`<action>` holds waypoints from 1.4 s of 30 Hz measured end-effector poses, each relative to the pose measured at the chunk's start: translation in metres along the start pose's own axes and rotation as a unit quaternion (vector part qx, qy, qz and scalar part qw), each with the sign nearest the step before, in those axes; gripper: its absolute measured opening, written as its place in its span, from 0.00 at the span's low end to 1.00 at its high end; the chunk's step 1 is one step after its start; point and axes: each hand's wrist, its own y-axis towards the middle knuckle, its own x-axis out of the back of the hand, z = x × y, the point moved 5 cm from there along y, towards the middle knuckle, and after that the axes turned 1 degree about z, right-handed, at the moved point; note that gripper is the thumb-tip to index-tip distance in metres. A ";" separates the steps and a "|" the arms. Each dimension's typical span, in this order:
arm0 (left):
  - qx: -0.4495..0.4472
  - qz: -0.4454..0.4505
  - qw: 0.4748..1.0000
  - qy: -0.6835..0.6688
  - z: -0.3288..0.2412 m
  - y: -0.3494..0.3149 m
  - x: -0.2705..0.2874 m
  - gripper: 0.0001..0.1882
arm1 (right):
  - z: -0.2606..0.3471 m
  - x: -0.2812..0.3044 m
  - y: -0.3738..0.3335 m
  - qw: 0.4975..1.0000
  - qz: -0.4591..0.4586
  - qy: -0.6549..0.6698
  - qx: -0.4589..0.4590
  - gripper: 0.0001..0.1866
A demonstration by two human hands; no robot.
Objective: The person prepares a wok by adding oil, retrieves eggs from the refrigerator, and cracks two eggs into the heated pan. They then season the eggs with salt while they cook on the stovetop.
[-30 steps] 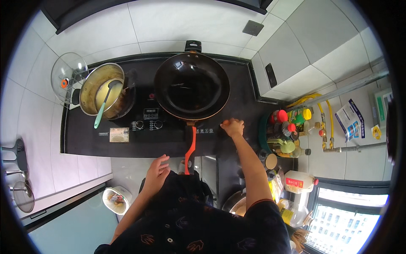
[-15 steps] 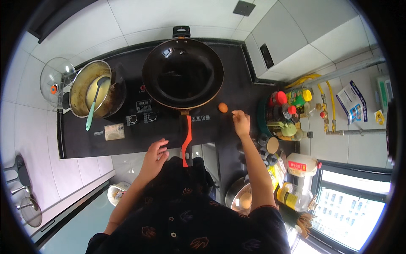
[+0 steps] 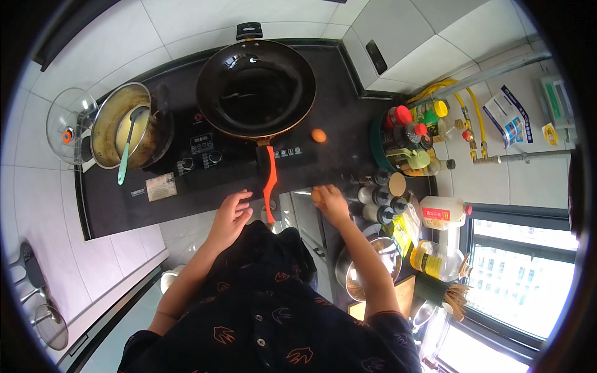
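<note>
My right hand [image 3: 331,204] is at the counter's front edge, closed around a brown egg [image 3: 317,196] that shows partly at its fingertips. Another brown egg [image 3: 319,135] lies on the black cooktop, right of a large dark wok [image 3: 256,90]. The wok's orange-red handle [image 3: 269,183] points toward me between my hands. Left of that handle, my left hand [image 3: 233,214] hovers with loosely curved fingers apart, holding nothing. A stainless steel bowl [image 3: 387,252] stands beside my right forearm, partly hidden by it.
At left, a pot [image 3: 106,140] holds pale yellow contents and a green-handled spoon [image 3: 125,152], beside a glass lid [image 3: 59,118]. On the right are a green caddy of bottles [image 3: 377,146], seasoning jars [image 3: 373,194], a milky jug [image 3: 435,214] and an oil bottle [image 3: 435,258].
My right hand has drawn back toward me from beside the egg on the cooktop, and an egg now shows in its fingers. My left hand stays nearly in place. The view has shifted slightly.
</note>
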 end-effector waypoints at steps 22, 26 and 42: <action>-0.081 -0.097 0.992 -0.006 -0.071 0.012 0.034 0.19 | 0.036 0.046 0.021 0.921 -0.102 0.372 -0.052 0.27; -0.201 -0.062 0.976 0.059 -0.140 0.061 0.039 0.22 | 0.088 0.111 0.070 0.806 -0.028 0.583 -0.101 0.24; -0.243 0.111 0.947 0.176 -0.184 0.267 0.084 0.21 | 0.135 0.149 0.276 0.799 0.130 0.586 -0.029 0.20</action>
